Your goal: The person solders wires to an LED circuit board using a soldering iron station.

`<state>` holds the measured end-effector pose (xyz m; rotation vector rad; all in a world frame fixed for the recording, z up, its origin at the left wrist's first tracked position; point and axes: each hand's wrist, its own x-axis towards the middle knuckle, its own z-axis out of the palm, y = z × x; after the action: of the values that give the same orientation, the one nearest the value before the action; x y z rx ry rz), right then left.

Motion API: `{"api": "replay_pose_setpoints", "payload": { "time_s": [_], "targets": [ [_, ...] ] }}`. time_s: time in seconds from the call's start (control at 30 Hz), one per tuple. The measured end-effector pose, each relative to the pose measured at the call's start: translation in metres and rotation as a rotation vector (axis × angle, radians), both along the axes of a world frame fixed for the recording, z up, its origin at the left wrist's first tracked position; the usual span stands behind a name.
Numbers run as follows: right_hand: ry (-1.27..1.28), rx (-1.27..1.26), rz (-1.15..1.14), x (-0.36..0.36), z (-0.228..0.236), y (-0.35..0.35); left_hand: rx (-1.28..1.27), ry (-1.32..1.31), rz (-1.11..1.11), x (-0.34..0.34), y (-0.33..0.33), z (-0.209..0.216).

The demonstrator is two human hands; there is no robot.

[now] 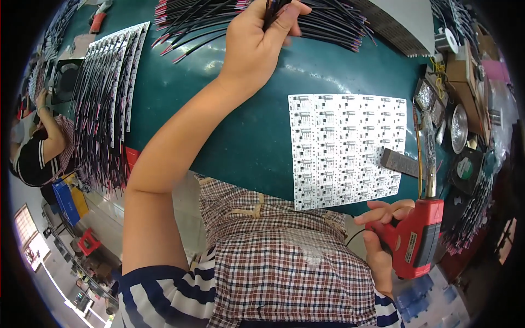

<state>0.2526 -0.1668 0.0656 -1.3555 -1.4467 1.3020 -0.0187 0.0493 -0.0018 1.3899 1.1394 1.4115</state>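
Note:
At the far edge of the green table, my left hand [257,46] is closed round several dark wires [271,13]. Beneath it and to both sides lies a pile of black wires [328,24] with pink and red ends. My right hand [385,235] grips a red soldering gun [418,240] at the near right, its metal tip pointing away from me. A white panel of small circuit boards [344,147] lies flat between my hands. Across the panel's right edge rests a grey bar [403,163].
On the left stand wired board panels [106,82] and a black fan [66,81], near a co-worker's arm [50,136]. At right are a round metal dish [459,128], a solder spool [445,41], a cardboard box [467,82] and another fan [466,170]. A stack of panels [399,24] stands at far right.

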Motion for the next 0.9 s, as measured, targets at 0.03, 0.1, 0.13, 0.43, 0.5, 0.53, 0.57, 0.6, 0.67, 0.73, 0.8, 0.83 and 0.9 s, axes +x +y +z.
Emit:
{"api": "replay_pose_setpoints", "payload": {
  "time_s": [0.03, 0.1, 0.13, 0.43, 0.5, 0.53, 0.57, 0.6, 0.67, 0.73, 0.8, 0.83, 0.9],
  "targets": [
    [0.0, 0.006, 0.004, -0.003, 0.0, 0.001, 0.006, 0.0, 0.004, -0.002, 0.001, 0.004],
    [0.066, -0.055, -0.119, -0.01, -0.004, 0.001, -0.128, 0.033, -0.106, -0.01, 0.001, 0.016],
    [0.059, -0.063, -0.127, -0.011, -0.006, 0.001, -0.135, 0.027, -0.114, -0.01, -0.001, 0.026],
    [0.03, -0.251, -0.142, -0.017, -0.017, -0.004, -0.163, 0.818, -0.066, -0.024, -0.076, 0.022],
    [0.146, -0.165, -0.029, -0.014, -0.021, -0.002, -0.136, 0.784, -0.02, -0.018, -0.081, 0.014],
    [-0.002, -0.202, -0.015, -0.015, -0.017, -0.002, -0.135, 0.782, 0.0, -0.015, -0.083, 0.011],
    [-0.15, -0.237, -0.001, -0.016, -0.015, -0.002, -0.134, 0.779, 0.019, -0.014, -0.084, 0.009],
    [-0.158, -0.244, 0.003, -0.015, -0.018, -0.002, -0.143, 0.771, 0.02, -0.014, -0.084, 0.008],
    [-0.431, -0.092, 0.057, -0.012, -0.029, 0.0, -0.106, 0.835, -0.001, -0.015, -0.084, 0.007],
    [-0.402, -0.072, 0.032, -0.018, -0.033, 0.005, -0.111, 0.842, -0.005, -0.015, -0.083, 0.006],
    [-0.372, -0.051, 0.008, -0.029, -0.033, 0.008, -0.115, 0.851, -0.008, -0.016, -0.083, 0.004],
    [-0.327, -0.136, -0.109, -0.036, -0.031, 0.009, -0.094, 0.855, -0.007, -0.017, -0.083, 0.003],
    [-0.285, -0.225, -0.222, -0.04, -0.028, 0.011, -0.081, 0.855, -0.004, -0.019, -0.083, 0.002]
  ]
}}
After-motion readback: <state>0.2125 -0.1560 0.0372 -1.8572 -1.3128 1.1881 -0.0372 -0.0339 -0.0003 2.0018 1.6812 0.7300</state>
